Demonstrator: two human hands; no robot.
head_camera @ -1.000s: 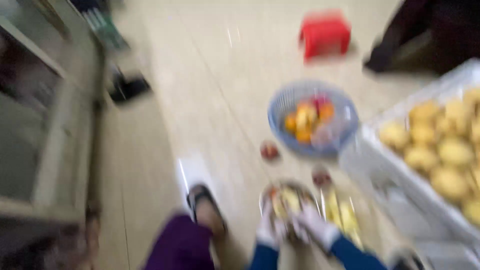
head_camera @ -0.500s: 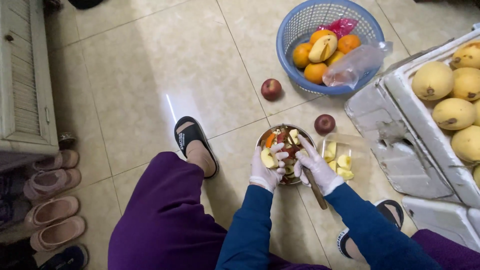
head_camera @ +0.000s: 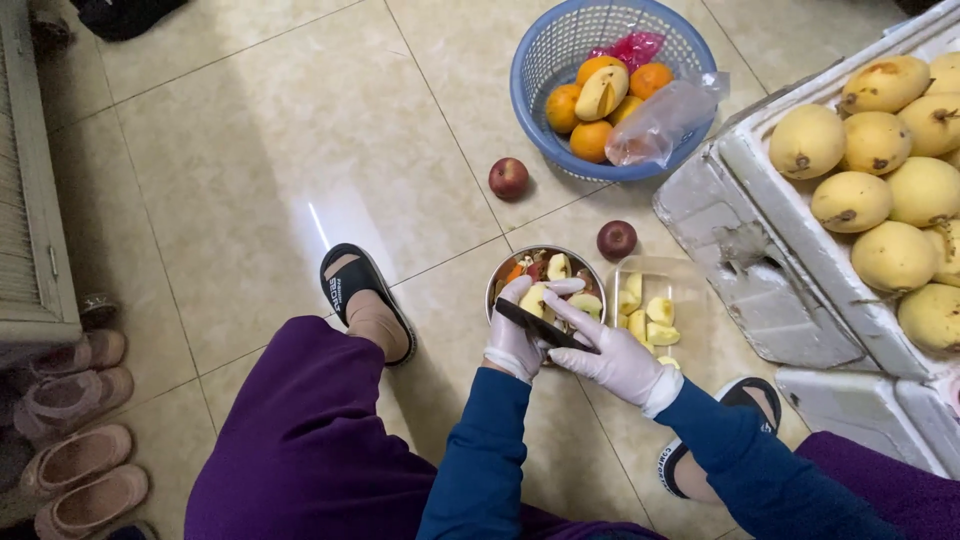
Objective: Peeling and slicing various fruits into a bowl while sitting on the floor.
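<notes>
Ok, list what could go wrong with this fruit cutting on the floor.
The knife lies across the left hand, which holds an apple piece, so a slip could nick the gloved fingers. The two red apples sit loose on the tiles near the metal bowl and might roll away.

A pale fruit piece [head_camera: 533,300] is held in the gloved left hand [head_camera: 514,335] over a metal bowl [head_camera: 545,268], while a dark knife [head_camera: 540,326] is gripped by the right hand [head_camera: 608,350]. At two o'clock a blue basket [head_camera: 535,95] is seen.
</notes>
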